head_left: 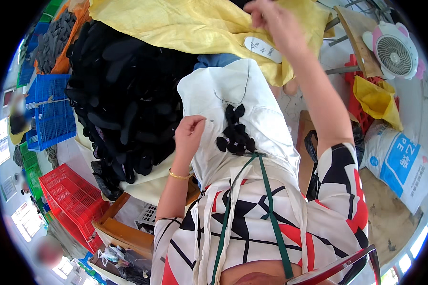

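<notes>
My left hand (190, 134) is raised just over the left side of the white apron (266, 123) on my lap, fingers pinched together. What they hold, if anything, is too small to make out. My right hand (273, 19) stretches far forward over the yellow woven sheet (176, 21), its fingers smeared by motion. Several small black fabric bundles (236, 133) lie on the apron, with a loose dark thread (230, 101) beyond them. A white sole-shaped card (263, 49) with handwriting rests on the sheet below my right hand.
A big heap of black sole-shaped fabric pieces (123, 95) rises at my left. Blue crates (52, 111) and a red crate (76, 202) stand farther left. To the right are a pink-and-white fan (394, 52), a yellow bag (378, 99) and a white-and-blue sack (399, 161).
</notes>
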`<act>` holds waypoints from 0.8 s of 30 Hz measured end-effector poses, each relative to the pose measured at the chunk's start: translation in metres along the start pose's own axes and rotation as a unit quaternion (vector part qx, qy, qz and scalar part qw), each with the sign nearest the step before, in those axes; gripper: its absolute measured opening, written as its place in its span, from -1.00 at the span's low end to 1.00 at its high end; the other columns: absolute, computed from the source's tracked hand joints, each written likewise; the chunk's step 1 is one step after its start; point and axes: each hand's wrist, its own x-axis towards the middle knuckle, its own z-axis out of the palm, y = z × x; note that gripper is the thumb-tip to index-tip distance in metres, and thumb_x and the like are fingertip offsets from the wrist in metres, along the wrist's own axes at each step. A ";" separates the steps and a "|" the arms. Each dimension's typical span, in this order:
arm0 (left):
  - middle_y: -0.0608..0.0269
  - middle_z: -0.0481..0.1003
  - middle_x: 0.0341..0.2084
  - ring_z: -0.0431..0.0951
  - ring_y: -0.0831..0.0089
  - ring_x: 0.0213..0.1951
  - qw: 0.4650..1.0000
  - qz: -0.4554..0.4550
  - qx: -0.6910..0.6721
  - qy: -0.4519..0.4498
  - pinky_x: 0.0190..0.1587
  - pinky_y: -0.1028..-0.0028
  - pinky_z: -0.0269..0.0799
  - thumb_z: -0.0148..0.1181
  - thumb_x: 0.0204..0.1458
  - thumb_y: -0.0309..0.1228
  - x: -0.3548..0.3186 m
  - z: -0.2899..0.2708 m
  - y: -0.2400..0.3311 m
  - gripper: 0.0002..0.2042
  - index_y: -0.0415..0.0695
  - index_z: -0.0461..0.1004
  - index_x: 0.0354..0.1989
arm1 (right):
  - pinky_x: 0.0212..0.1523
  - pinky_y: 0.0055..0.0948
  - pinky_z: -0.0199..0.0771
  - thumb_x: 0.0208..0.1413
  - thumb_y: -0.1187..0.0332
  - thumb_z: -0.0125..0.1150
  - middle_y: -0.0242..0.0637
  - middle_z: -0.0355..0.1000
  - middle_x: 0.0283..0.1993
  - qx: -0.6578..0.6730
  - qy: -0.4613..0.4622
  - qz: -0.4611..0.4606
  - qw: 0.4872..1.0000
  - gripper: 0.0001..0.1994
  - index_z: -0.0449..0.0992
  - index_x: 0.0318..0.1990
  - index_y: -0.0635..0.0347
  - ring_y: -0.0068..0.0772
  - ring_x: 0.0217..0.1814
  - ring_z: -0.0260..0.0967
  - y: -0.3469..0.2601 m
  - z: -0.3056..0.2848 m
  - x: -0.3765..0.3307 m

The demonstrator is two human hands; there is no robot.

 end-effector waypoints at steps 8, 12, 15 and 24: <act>0.14 0.51 -0.24 0.51 0.13 -0.17 0.921 0.185 0.296 -0.171 -0.12 0.27 0.47 0.27 -0.10 -0.53 0.045 0.068 0.029 -0.77 -0.12 0.60 -0.20 | -0.30 -0.59 0.40 0.31 0.18 0.16 -0.48 0.40 -0.44 0.065 -0.073 0.253 0.962 -0.71 0.57 -0.24 0.27 -0.68 -0.37 0.34 0.094 -0.005 -0.147; 0.15 0.50 -0.19 0.47 0.09 -0.09 0.905 0.232 0.302 -0.188 -0.03 0.19 0.43 0.28 -0.17 -0.52 0.058 0.075 0.009 -0.73 -0.12 0.55 -0.21 | -0.26 -0.58 0.44 0.26 0.19 0.25 -0.42 0.47 -0.36 0.005 -0.092 0.245 0.965 -0.72 0.57 -0.18 0.29 -0.67 -0.33 0.37 0.109 0.000 -0.186; 0.13 0.51 -0.27 0.50 0.08 -0.16 0.924 0.234 0.251 -0.169 -0.07 0.21 0.44 0.28 -0.19 -0.52 0.055 0.066 0.030 -0.75 -0.15 0.51 -0.25 | -0.26 -0.49 0.49 0.21 0.17 0.29 -0.31 0.48 -0.37 -0.108 -0.089 0.174 0.975 -0.68 0.57 -0.20 0.34 -0.54 -0.36 0.41 0.083 0.013 -0.191; 0.33 0.57 -0.22 0.48 0.64 -0.24 0.962 -0.048 -0.036 -0.266 -0.15 0.58 0.44 0.34 0.10 -0.41 0.024 0.009 0.073 -0.71 -0.27 0.53 -0.04 | -0.21 -0.54 0.41 0.25 0.41 0.21 -0.39 0.45 -0.31 0.148 -0.183 0.191 0.953 -0.86 0.54 -0.15 0.29 -0.62 -0.26 0.36 0.080 0.046 -0.196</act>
